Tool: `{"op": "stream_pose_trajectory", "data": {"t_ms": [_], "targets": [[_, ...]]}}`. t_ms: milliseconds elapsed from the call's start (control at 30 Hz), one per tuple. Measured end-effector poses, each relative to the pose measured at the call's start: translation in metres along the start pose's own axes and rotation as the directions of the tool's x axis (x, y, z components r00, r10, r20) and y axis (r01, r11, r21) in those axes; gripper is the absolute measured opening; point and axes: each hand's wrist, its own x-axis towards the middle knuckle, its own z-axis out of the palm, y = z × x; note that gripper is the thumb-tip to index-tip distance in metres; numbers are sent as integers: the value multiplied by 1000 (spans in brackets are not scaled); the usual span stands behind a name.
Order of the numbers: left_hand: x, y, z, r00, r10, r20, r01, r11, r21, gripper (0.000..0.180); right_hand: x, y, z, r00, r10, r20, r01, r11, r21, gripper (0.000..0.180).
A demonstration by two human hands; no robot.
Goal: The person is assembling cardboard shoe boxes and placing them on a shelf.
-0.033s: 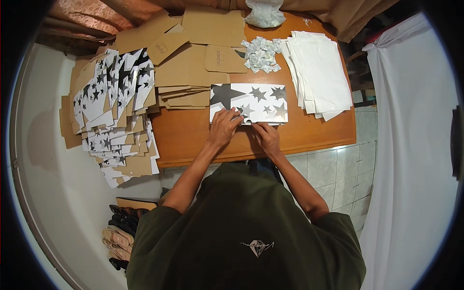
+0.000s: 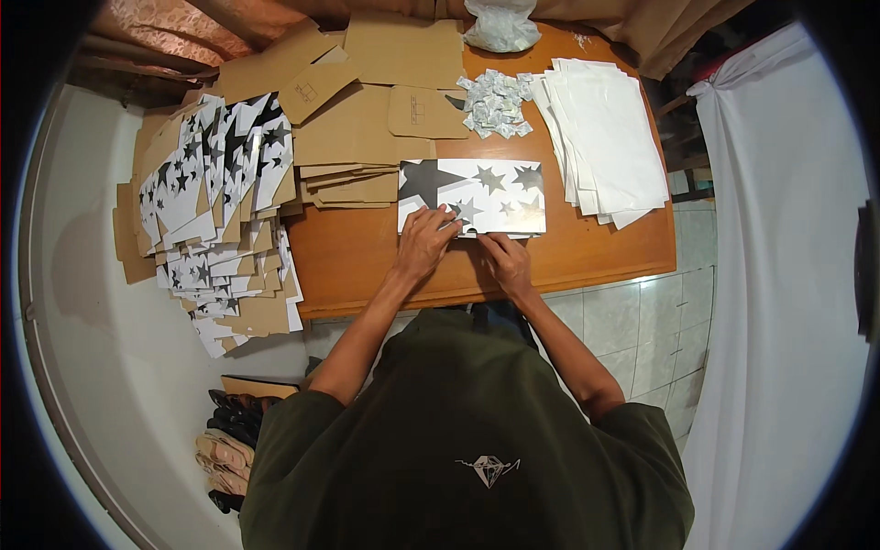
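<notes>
A flat white cardboard box (image 2: 522, 197) printed with black and grey stars lies closed on the wooden table in front of me. My left hand (image 2: 426, 243) rests on its front left part, with bent fingers pressing on the lid and thumb near the front edge. At the middle of the front edge, beside a small dark thumb notch (image 2: 472, 231), my right hand (image 2: 507, 263) grips the box with fingers drawn together. The undersides of both hands are hidden.
Star-printed cardboard blanks (image 2: 206, 174) pile up at the left. Plain brown cardboard pieces (image 2: 367, 119) lie behind the box. Small sachets (image 2: 496, 103) form a heap near a clear plastic bag (image 2: 502, 27). White paper sheets (image 2: 605, 137) are stacked at right on the table (image 2: 587, 252).
</notes>
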Motion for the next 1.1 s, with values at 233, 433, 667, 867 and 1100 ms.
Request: {"op": "stream_pose_trajectory", "data": {"t_ms": [233, 433, 667, 867, 1100], "targets": [[-1, 1, 2, 1000, 5, -5, -5, 1000, 26, 25, -4, 2, -2, 997, -67, 23, 68, 996, -53, 44], [3, -1, -2, 1000, 7, -20, -7, 1000, 21, 24, -2, 4, -4, 992, -119, 48, 120, 992, -25, 48], [1, 3, -10, 1000, 29, 12, -28, 999, -39, 29, -4, 2, -5, 991, -119, 54, 126, 981, -146, 45], [-4, 0, -1, 998, 70, 4, -70, 997, 24, 31, 1, -12, -12, 995, -77, 61, 89, 970, -227, 43], [-9, -6, 14, 994, 109, 4, -109, 994, 6, 27, 7, 7, -6, 984, -165, 64, 178, 921, -347, 37]]}}
